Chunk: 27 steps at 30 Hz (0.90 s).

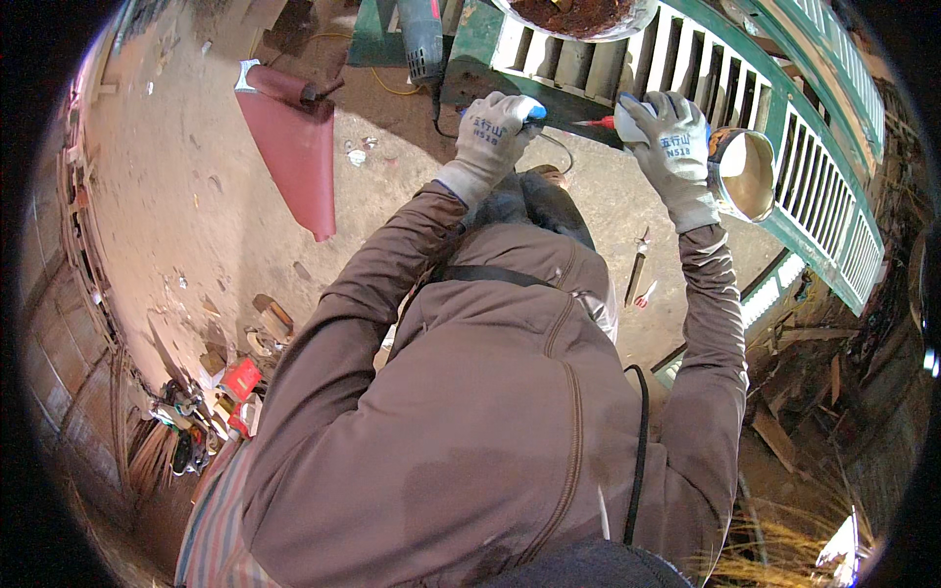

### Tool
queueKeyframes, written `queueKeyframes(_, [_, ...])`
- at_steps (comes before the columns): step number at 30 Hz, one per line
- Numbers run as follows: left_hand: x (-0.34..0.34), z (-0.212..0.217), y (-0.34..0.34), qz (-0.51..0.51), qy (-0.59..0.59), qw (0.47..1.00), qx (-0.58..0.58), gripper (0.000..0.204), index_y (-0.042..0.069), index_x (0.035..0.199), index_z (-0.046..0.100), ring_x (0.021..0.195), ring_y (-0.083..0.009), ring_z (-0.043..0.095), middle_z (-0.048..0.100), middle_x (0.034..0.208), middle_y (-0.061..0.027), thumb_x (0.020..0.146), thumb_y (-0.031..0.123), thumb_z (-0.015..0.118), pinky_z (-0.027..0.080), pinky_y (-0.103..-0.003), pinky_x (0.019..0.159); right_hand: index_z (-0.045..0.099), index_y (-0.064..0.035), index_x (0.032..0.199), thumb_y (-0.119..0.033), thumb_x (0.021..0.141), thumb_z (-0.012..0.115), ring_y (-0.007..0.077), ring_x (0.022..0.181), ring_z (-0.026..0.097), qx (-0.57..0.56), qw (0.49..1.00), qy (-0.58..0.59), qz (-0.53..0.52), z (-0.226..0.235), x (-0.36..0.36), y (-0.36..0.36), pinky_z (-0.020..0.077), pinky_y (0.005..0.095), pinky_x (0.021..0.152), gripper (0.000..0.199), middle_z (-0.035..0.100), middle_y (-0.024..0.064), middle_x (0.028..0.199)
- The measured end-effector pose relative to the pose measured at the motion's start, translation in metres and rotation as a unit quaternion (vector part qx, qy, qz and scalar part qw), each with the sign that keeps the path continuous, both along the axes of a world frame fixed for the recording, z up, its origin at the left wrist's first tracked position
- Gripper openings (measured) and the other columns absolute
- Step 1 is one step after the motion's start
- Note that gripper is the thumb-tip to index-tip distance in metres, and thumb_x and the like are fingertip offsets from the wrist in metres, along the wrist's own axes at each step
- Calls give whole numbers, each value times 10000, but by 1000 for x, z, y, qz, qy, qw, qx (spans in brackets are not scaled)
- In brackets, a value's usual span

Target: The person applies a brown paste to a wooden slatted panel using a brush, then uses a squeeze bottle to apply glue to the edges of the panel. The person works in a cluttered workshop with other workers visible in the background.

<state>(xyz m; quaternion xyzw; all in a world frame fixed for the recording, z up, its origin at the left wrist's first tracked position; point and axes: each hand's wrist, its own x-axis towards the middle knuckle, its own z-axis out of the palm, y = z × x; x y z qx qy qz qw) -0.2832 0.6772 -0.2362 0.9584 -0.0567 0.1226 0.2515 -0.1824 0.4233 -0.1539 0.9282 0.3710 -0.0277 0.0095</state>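
Two gloved hands up at a green-and-white slatted shutter (706, 69) that lies across the top right of the view. Left hand (495, 132) fisted around something with a blue end, only the tip showing past the glove; can't tell what tool it is. Right hand (671, 132) closed on a small white-and-blue object, with a red-handled tool (598, 122) poking out toward the left hand; whether the right hand grips that handle too is hidden by the fingers. Both hands sit at the lower green rail of the shutter, close together, apparently working the same spot. An open metal can (743, 174) stands just beside the right wrist, touching or nearly touching the glove. A power drill (423, 39) lies on the dirt floor above the left hand, and a red sheet roll (289, 137) lies well apart to the left. Judgement: mid-step, hand-work on the shutter's frame edge. Next move likely needs both grips kept firm and the tool tips held steady on the rail without knocking the can.
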Motion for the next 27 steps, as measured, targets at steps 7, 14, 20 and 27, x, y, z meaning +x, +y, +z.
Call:
queueKeyframes(7, [-2, -1, -2, 8, 4, 999, -39, 248, 143, 1000, 642, 881, -240, 631, 688, 949, -22, 794, 232, 750, 489, -393, 767, 633, -288, 1296, -147, 690, 806, 290, 1234, 519, -32, 998, -11, 59, 1, 21, 16, 398, 465, 1068, 646, 595, 43, 1262])
queueKeyframes(14, [-2, 3, -3, 3, 4, 999, -44, 215, 161, 991, 638, 877, -242, 633, 687, 920, -9, 810, 223, 735, 484, -385, 759, 656, -303, 1258, -89, 743, 751, 273, 1253, 511, -29, 990, -71, 116, -14, 38, 32, 399, 431, 1096, 566, 595, 31, 1287])
queueKeyframes(20, [-2, 4, -3, 8, 8, 999, -38, 226, 168, 991, 643, 866, -248, 636, 690, 919, -7, 807, 252, 743, 485, -391, 754, 670, -288, 1249, -89, 741, 770, 282, 1268, 501, -51, 990, -58, 115, -15, 39, 42, 393, 412, 1109, 555, 586, 43, 1329])
queueKeyframes(27, [-3, 4, -4, 9, -23, 998, -49, 206, 182, 982, 635, 871, -241, 632, 690, 926, 1, 812, 241, 736, 483, -389, 755, 660, -284, 1258, -118, 703, 831, 295, 1256, 505, -40, 994, -21, 102, -5, 41, 26, 404, 420, 1087, 604, 592, 56, 1316])
